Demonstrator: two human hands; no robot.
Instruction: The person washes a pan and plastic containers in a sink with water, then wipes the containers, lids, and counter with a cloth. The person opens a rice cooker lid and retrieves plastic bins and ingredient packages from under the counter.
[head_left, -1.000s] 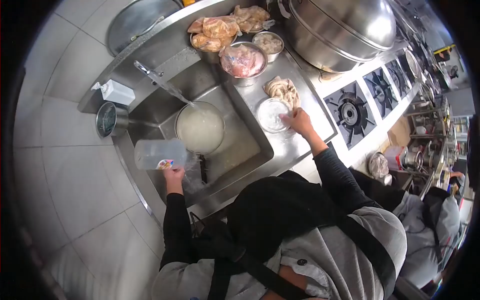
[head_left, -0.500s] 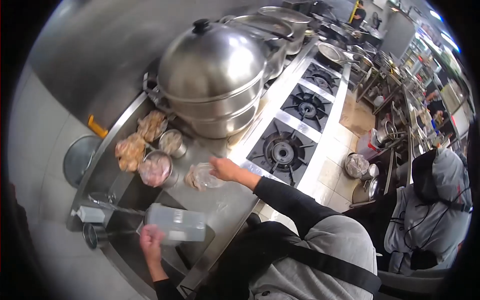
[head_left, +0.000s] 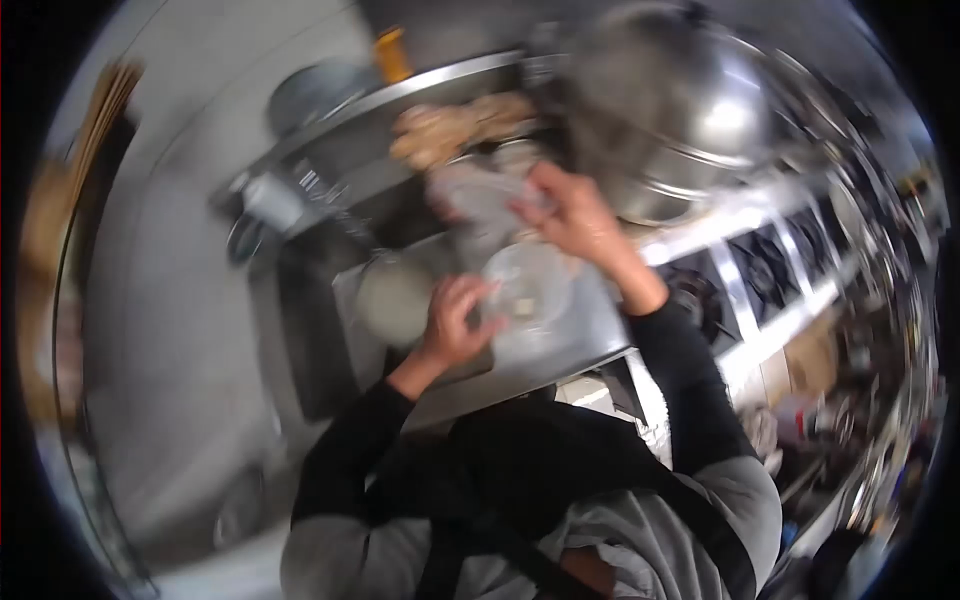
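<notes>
My right hand [head_left: 578, 220] is closed on a clear round lid [head_left: 482, 198], held above the bowls at the back of the counter. A clear plastic container [head_left: 526, 288] stands upright, its round top facing me, with a small pale patch showing inside. My left hand [head_left: 456, 322] curls its fingers and thumb at the container's left side. Left of that hand, a round pot [head_left: 397, 300] of cloudy liquid sits in the sink [head_left: 315, 345]. Motion blur hides the exact finger contacts.
Water runs from the tap [head_left: 308, 180] toward the pot. A white bottle [head_left: 273, 203] stands on the sink's left rim. Bagged food [head_left: 435, 133] lies at the back. A large steamer [head_left: 665, 105] and stove burners [head_left: 700, 295] are on the right.
The container has gone from over the sink to the counter side, now upright. My right hand has lifted the lid off the counter. The head view has swung back left.
</notes>
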